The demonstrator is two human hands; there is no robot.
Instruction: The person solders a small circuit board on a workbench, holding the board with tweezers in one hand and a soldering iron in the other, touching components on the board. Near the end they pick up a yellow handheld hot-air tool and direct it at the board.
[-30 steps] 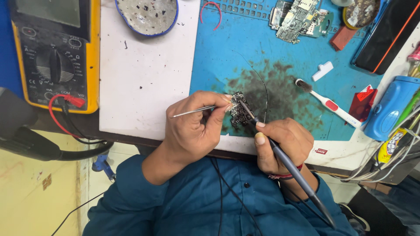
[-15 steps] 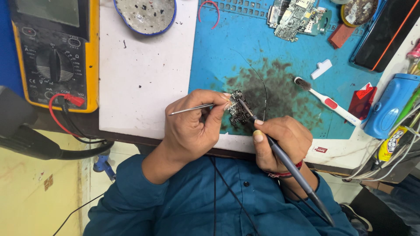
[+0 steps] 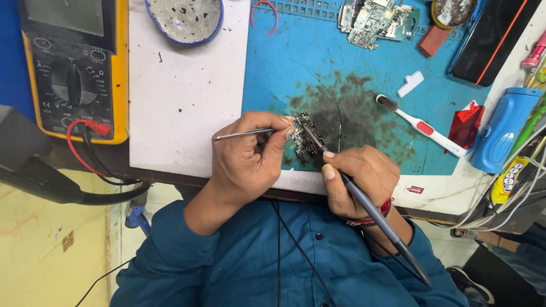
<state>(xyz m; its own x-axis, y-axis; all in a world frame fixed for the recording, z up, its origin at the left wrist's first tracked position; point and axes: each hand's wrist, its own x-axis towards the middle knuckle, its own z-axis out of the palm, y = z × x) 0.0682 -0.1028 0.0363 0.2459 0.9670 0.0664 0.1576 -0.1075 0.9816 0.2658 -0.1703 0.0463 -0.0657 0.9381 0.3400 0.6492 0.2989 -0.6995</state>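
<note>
A small dark circuit board (image 3: 307,138) lies on the stained blue work mat (image 3: 318,68). My left hand (image 3: 245,154) pinches metal tweezers (image 3: 242,135) whose tips reach the board's left edge. My right hand (image 3: 358,176) grips a slim dark soldering iron (image 3: 369,210), its tip touching the top of the board. The iron's handle runs back over my blue sleeve. A thin wire (image 3: 338,111) curves up from the board across the mat.
A yellow multimeter (image 3: 74,62) with red and black leads sits at left. A speckled dish (image 3: 185,20) rests on the white sheet (image 3: 182,96). A second circuit board (image 3: 372,20), a toothbrush (image 3: 421,126), a red chip, a blue case (image 3: 503,133) and a dark phone (image 3: 492,37) crowd the right.
Both hands stay at the board. The iron tip and tweezers have shifted only slightly on it.
</note>
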